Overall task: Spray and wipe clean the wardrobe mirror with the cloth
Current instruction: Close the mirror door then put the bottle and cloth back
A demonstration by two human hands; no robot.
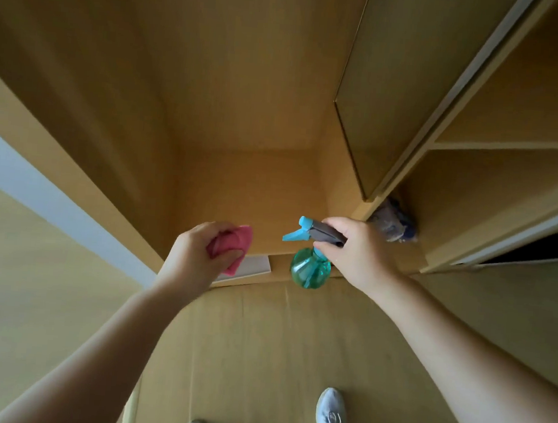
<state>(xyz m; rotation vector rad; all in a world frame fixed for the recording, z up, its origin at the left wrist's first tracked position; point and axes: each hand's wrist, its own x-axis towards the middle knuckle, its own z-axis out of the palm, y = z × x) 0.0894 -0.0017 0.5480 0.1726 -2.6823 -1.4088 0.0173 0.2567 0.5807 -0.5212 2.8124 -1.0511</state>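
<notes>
Hands both busy here. The person's left hand [197, 255] is clenched around a pink cloth [235, 241], bunched up in the fingers with one corner poking out the top. The right hand [358, 247] grips the grey head of a spray bottle [310, 269]. The round teal body hangs below the hand, and the blue nozzle [297, 233] points left, toward the cloth hand. The two hands are near each other but not touching, and both are held out in front of an open wooden wardrobe [247, 92].

The camera looks down into the wardrobe's big, bare middle compartment. On its right side there's a flat, darker panel [364, 84] that could be the mirror, but honestly the wide-angle warp makes it hard to tell.

Further right are open shelves [509, 146], with a bluish-grey bundle [393, 222] tucked in the lower one, just behind the right hand. A small white piece [253, 266] lies at the wardrobe's front edge, below the cloth. Down at the bottom, two light-coloured shoes [331, 415] stand on the wood floor [260, 343].
</notes>
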